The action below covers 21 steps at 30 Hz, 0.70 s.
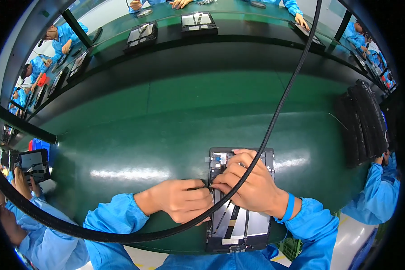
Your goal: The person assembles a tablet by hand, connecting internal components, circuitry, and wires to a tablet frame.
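Observation:
An opened tablet [258,227] lies on the green table right in front of me. Its inside shows a silvery panel, dark flat strips and a small circuit area near the far left corner. My left hand [180,200] is at the tablet's left edge, thumb and index finger pinched together. Over the far half of the tablet rests my right hand [252,186], with a blue band at the wrist. Its thumb and index finger close at the same left edge, almost touching the left fingertips. Whatever sits between the fingers is too small to make out.
A thick black cable [281,101] hangs across the view, in front of my right hand. Black padded slabs [366,123] stand stacked at the right. Opened tablets [141,36] line the raised shelf beyond the table. At left, a co-worker's hand [21,182] holds another tablet [35,165].

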Motion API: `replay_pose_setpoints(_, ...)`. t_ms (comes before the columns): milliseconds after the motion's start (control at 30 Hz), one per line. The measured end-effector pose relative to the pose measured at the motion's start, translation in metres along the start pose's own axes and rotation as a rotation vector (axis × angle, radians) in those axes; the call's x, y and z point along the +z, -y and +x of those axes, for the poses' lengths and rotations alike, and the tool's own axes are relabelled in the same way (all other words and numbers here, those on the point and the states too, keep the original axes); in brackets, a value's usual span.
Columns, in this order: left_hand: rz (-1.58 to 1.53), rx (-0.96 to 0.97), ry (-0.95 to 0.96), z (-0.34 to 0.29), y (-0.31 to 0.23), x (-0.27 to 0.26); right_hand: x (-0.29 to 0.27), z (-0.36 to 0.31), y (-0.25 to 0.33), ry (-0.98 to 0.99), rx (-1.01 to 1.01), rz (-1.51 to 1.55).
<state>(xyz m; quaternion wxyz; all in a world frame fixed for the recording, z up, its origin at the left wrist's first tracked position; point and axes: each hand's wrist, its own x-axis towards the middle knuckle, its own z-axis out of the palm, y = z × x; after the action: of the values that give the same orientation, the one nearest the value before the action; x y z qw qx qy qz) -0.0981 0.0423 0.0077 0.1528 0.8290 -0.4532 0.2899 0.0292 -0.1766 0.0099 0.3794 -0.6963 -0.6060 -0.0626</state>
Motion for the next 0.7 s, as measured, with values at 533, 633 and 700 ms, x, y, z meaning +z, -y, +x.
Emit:
replay_pose_setpoints(533,0.016,0.084,-0.032,0.005,0.041,0.005,-0.004,-0.001,-0.004,-0.061,0.029,0.065)
replay_pose_setpoints(633,0.022,0.041,-0.009,0.003,0.042,0.003,-0.005,-0.002,-0.007,-0.041,0.056,0.135)
replay_pose_setpoints(700,0.019,0.026,0.000,0.002,0.041,0.002,-0.006,-0.001,-0.007,-0.037,0.067,0.155)
